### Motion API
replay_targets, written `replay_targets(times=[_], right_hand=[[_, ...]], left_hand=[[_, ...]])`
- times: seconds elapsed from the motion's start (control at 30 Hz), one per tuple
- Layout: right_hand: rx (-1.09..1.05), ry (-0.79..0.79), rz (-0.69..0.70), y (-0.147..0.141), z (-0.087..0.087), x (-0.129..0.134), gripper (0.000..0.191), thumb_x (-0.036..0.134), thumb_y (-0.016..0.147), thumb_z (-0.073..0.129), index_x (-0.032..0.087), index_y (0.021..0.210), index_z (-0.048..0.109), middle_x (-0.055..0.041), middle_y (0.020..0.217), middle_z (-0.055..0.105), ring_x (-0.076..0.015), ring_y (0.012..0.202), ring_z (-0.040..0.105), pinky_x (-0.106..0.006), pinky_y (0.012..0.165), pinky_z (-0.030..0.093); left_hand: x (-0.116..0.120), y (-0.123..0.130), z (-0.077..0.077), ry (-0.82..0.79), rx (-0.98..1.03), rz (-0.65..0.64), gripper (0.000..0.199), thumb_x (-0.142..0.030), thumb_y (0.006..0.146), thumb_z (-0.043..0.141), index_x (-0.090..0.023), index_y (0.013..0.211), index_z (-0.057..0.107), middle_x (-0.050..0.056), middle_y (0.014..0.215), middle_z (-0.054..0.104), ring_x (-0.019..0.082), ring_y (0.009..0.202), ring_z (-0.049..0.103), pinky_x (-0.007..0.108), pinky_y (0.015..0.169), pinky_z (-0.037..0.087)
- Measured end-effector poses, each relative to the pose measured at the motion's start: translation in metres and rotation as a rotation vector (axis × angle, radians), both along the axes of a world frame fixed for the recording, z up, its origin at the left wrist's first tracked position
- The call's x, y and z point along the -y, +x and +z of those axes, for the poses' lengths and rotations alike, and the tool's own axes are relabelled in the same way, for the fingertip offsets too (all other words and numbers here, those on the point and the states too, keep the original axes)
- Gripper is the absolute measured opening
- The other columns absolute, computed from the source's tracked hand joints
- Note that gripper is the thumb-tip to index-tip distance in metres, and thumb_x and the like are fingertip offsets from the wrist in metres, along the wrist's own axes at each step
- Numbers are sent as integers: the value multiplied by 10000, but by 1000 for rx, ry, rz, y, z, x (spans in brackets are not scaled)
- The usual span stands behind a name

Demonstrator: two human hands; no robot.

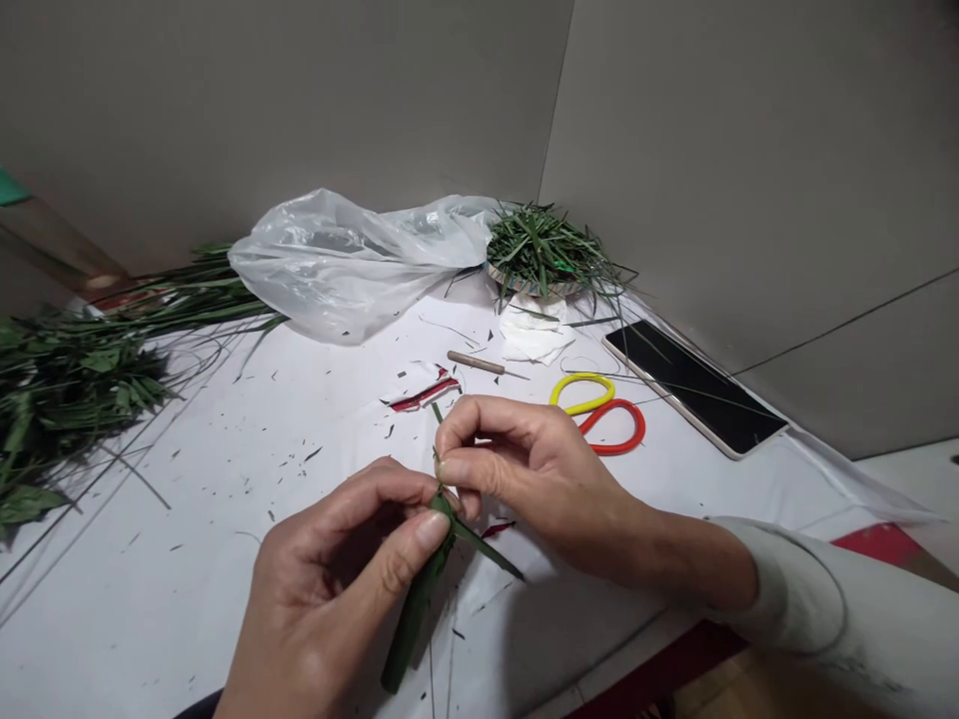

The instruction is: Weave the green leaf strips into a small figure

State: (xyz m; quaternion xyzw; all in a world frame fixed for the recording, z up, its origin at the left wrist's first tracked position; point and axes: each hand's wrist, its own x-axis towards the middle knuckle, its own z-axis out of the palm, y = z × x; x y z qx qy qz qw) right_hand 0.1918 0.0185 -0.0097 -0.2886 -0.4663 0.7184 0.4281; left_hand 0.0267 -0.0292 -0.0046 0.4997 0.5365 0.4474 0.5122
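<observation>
A folded green leaf piece (420,604) is pinched between the thumb and fingers of my left hand (337,569). One long end of it points down toward me, and a narrower strip sticks out to the lower right. At its top, my right hand (516,459) pinches a thin leaf end with thumb and forefinger, the tip rising above the fingers. Both hands meet over the white table cover. Just beyond the right hand lie scissors with one yellow and one red handle (614,427); their blades are hidden. A wooden-handled awl (478,362) lies past the fingers.
Cut green strips (543,245) are heaped in a container at the back, beside a clear plastic bag (322,270). White tissue (533,330) lies before it. A phone (689,384) is at right, leaves (67,399) at left. Grey walls (300,100) rise behind the table.
</observation>
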Motion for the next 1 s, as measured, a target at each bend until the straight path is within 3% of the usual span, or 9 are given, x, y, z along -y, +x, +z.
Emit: replay_targets(times=[0.27, 0.6, 0.7, 0.8, 1.0], right_hand=[[-34, -57, -6, 0, 2, 2, 147, 89, 768, 735, 150, 716, 611, 75, 599, 578, -43, 550, 519, -144, 537, 442], [20, -5, -15, 1, 2, -2, 124, 117, 801, 729, 146, 722, 637, 81, 598, 570, -25, 530, 500, -123, 503, 404], [71, 45, -34, 4, 1, -2, 55, 223, 877, 683, 174, 884, 659, 65, 697, 607, -43, 552, 530, -160, 518, 426], [122, 102, -33, 7, 2, -3, 167, 304, 918, 649, 195, 1044, 638, 35, 820, 641, -72, 636, 564, -202, 595, 469], [326, 222, 35, 5, 3, -1, 114, 293, 877, 692, 194, 918, 656, 33, 841, 635, -94, 761, 554, -215, 675, 439]], left_hand=[[-4, -5, -1, -24, -64, -109, 108, -342, 823, 754, -324, 903, 824, 10, 897, 784, 204, 819, 712, 233, 740, 547], [-1, 0, -6, 3, 46, -39, 37, -302, 810, 779, -314, 831, 806, -23, 882, 787, 159, 799, 699, 173, 731, 550], [1, 0, -5, -6, 86, 6, 68, -303, 806, 785, -316, 872, 795, -28, 861, 780, 149, 782, 696, 167, 720, 547], [2, -2, -4, 7, 84, 79, 78, -317, 786, 803, -297, 858, 781, -32, 790, 754, 135, 738, 679, 152, 666, 529], [2, -3, 0, 81, 5, 160, 56, -334, 817, 771, -292, 853, 766, -34, 777, 724, 137, 735, 660, 166, 647, 512]])
